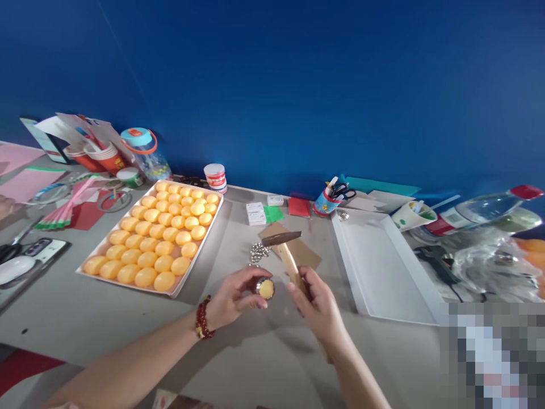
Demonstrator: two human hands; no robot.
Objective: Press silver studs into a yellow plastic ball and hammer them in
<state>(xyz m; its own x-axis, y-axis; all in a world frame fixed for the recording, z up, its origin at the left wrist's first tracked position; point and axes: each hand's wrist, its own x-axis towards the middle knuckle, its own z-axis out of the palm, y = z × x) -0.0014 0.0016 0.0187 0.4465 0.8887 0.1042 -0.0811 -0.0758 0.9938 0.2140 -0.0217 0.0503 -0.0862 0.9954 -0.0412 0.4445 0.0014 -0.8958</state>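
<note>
My left hand (236,296) pinches a small round piece (267,289) with a pale yellow face and a dark, studded-looking rim between thumb and fingers. My right hand (315,304) is wrapped round the wooden handle of a hammer (288,258), whose dark narrow head is raised above the table. Head and round piece are apart. Beyond them lies a small heap of shiny metal pieces (259,251), too small to name surely. Under the hammer head is a brown sheet of card (304,248).
Left stands a white-edged tray (175,292) of orange balls; right, a shallow white tray (383,272). Farther back are small white boxes (256,217), a red paper square (298,207) and a scissors cup (325,203). A glue gun (436,261) and a bottle (477,211) lie far right.
</note>
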